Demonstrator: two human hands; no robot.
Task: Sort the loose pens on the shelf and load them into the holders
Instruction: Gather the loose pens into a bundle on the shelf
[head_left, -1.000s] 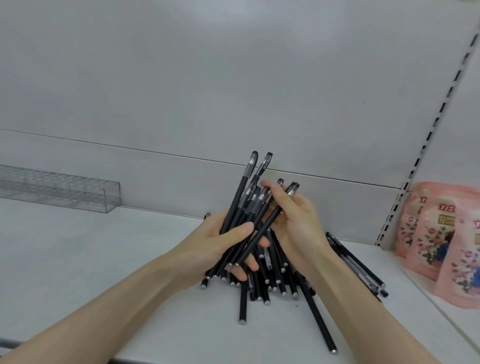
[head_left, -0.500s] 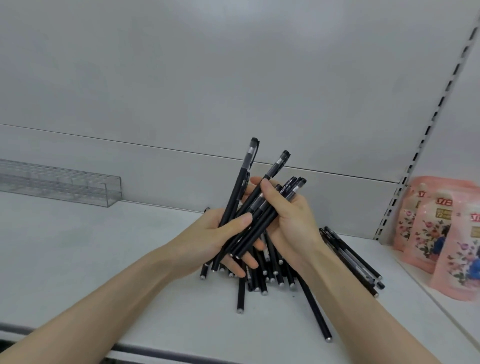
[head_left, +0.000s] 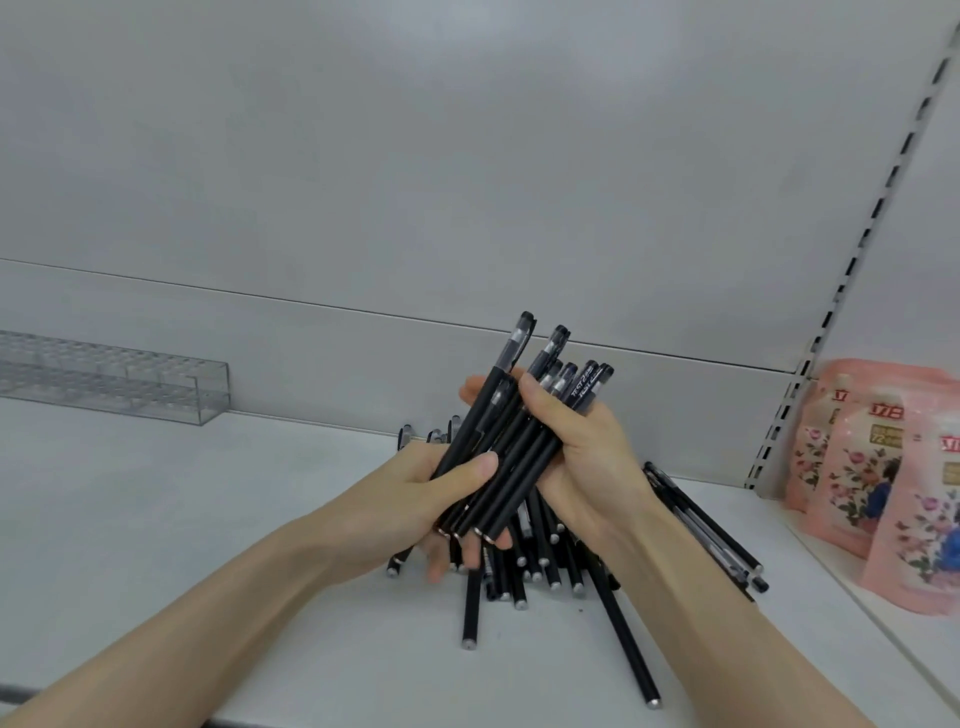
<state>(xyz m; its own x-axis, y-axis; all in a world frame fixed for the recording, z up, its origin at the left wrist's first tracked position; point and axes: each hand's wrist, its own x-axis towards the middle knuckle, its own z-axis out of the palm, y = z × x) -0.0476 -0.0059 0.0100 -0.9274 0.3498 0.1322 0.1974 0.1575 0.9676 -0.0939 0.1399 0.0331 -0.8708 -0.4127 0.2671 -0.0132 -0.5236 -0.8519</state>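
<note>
Bundle: slim matte black capped pens (head_left: 511, 457) at frame centre, caps up and tilted right, likely so we can square their ends before loading
Left hand: our left hand (head_left: 410, 501) curls round the lower barrels, thumb across the front
Right hand: our right hand (head_left: 592, 457) wraps the upper barrels, steadying the caps
Pile: loose black pens (head_left: 543, 556) lie on the white shelf (head_left: 182, 519) just below our hands
Holder: clear plastic slotted rack (head_left: 156, 384) at mid left, well apart; we see no pens in it
</note>
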